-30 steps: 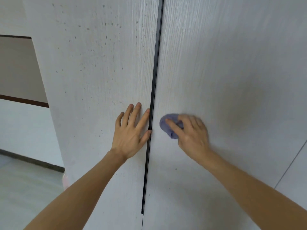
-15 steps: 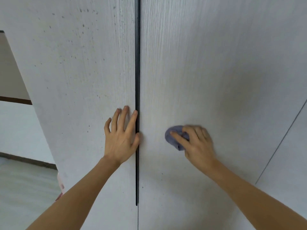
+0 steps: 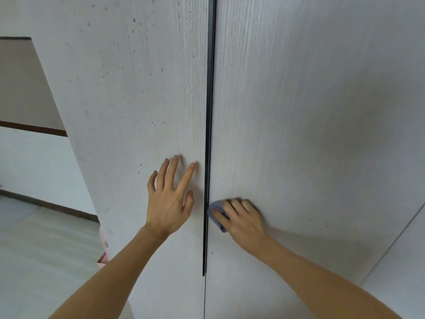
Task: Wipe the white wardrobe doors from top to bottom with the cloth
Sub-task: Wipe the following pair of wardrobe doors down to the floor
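The right hand (image 3: 243, 217) presses the soft, light bluish cloth (image 3: 216, 210) flat against the right wardrobe door (image 3: 310, 134) beside the dark seam, apparently bunching it under curled fingers, while the left hand (image 3: 169, 199) rests spread, holding nothing, on the left door (image 3: 138, 100).

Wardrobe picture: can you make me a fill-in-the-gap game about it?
1. The right hand presses a purple ____ on the right wardrobe door.
2. The left hand rests flat on the ____ wardrobe door.
3. The strip between the doors is ____ in colour.

Missing words: cloth; left; black
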{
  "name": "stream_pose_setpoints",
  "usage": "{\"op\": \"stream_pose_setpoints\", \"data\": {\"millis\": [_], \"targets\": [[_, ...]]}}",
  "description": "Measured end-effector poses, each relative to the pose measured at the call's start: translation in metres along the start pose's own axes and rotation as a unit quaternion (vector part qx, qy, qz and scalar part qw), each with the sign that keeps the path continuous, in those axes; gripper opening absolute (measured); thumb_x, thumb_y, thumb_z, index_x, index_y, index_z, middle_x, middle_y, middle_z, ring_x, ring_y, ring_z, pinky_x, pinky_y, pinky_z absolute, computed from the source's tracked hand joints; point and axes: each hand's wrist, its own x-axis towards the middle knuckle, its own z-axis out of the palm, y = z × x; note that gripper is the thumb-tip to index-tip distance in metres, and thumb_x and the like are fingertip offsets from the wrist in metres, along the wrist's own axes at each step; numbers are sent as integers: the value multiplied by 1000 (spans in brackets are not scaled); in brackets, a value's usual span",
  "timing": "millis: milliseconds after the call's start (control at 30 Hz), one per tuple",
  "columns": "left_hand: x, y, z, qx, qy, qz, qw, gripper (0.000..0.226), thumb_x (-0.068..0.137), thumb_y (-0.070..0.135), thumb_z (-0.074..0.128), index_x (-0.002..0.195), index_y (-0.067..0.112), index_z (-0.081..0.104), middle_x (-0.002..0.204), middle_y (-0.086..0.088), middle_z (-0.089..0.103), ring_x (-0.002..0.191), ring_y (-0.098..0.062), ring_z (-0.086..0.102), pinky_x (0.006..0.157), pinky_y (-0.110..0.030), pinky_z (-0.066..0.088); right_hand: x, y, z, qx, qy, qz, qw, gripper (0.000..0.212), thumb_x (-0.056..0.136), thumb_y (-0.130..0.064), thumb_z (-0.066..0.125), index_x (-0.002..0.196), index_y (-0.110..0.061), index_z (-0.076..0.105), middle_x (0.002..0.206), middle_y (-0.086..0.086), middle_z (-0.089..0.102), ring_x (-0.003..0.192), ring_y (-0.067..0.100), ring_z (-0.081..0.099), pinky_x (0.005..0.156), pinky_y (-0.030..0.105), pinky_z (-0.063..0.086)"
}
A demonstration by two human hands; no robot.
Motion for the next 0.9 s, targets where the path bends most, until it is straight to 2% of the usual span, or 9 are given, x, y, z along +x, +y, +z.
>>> {"op": "stream_pose_setpoints", "data": {"millis": [67, 133, 233, 433, 500, 600, 700, 800, 900], "targets": [[2, 9, 0, -2, 6, 15, 1000, 59, 87, 27, 40, 144, 19, 30, 148, -21, 29, 137, -36, 23, 102, -56, 31, -30, -8, 8, 6, -67, -29, 997, 25, 72, -14, 69, 96, -20, 68, 89, 1, 64, 73, 21, 58, 70, 33, 35], [4, 20, -1, -6, 20, 40, 999, 58, 86, 25, 41, 144, 18, 31, 148, -19, 28, 137, -36, 23, 103, -54, 30, -35, 1, 2, 15, -63, -36, 997, 23, 71, -13, 70, 93, -21, 69, 89, 0, 64, 74, 21, 58, 70, 33, 35], [8, 35, -1, -5, 43, 93, 995, 58, 85, 21, 42, 142, 18, 34, 148, -17, 28, 136, -36, 27, 104, -51, 27, -10, 41, -30, 15, 34, 12, 999, 32, 79, -9, 50, 102, -22, 69, 93, 2, 63, 81, 23, 53, 70, 35, 34], [13, 76, 23, -9, 37, 163, 986, 60, 83, 23, 46, 142, 19, 35, 149, -14, 27, 138, -36, 26, 108, -53, 24, -8, 111, -78, -8, 171, 244, 954, 52, 76, 3, 48, 120, -25, 51, 108, 5, 41, 89, 28, 43, 73, 39, 40], [11, 86, 31, -10, 32, 163, 986, 59, 85, 25, 44, 142, 19, 33, 149, -15, 25, 138, -37, 24, 109, -55, 22, -33, 93, -64, -16, 160, 222, 962, 44, 83, 1, 47, 118, -25, 53, 108, 5, 43, 90, 28, 46, 75, 39, 38], [7, 104, 42, -13, 27, 179, 983, 58, 87, 27, 41, 143, 18, 31, 149, -16, 24, 137, -38, 23, 110, -57, 18, -92, 63, -38, -23, 53, 83, 995, 25, 89, -11, 53, 106, -27, 62, 106, 1, 47, 89, 24, 49, 75, 38, 39], [5, 119, 48, -10, 25, 193, 981, 58, 87, 29, 42, 143, 19, 31, 148, -16, 24, 137, -38, 23, 110, -58, 15, -124, 69, -40, -10, -27, -9, 1000, 20, 85, -16, 57, 96, -28, 68, 106, -1, 47, 88, 20, 49, 76, 35, 38], [6, 130, 51, -23, 31, 205, 978, 59, 86, 31, 45, 143, 20, 31, 149, -15, 24, 138, -37, 23, 110, -60, 15, -115, 108, -63, -17, 7, -1, 1000, 22, 88, -16, 51, 107, -26, 58, 107, 1, 47, 91, 22, 49, 78, 37, 37], [8, 136, 54, -21, 41, 215, 975, 59, 86, 32, 46, 142, 21, 33, 149, -15, 25, 137, -38, 23, 109, -60, 14, -98, 144, -92, -35, 81, 85, 992, 38, 82, -7, 52, 116, -24, 53, 106, 4, 45, 91, 25, 47, 76, 39, 39]]}}
